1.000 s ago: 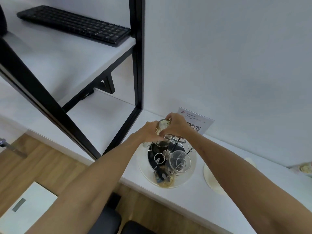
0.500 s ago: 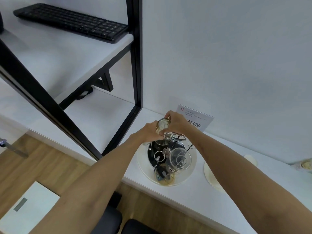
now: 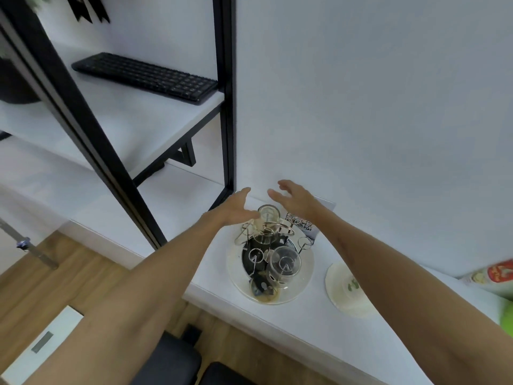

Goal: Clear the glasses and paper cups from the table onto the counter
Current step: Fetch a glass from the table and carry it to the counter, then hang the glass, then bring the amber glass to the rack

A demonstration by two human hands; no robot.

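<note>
Both hands, left (image 3: 234, 208) and right (image 3: 298, 198), are held spread above the rack (image 3: 270, 254). Nothing is gripped by the fingers. A glass (image 3: 267, 218) is seated on the rack.

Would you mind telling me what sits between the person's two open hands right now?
In the head view, the upturned glass on the wire rack stands between the left hand and right hand; neither hand grips it.

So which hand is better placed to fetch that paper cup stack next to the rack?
Probably the right hand. The cup stack sits on the counter on that arm's side, right of the glass rack. The left hand, open too, would have to cross the rack.
</note>
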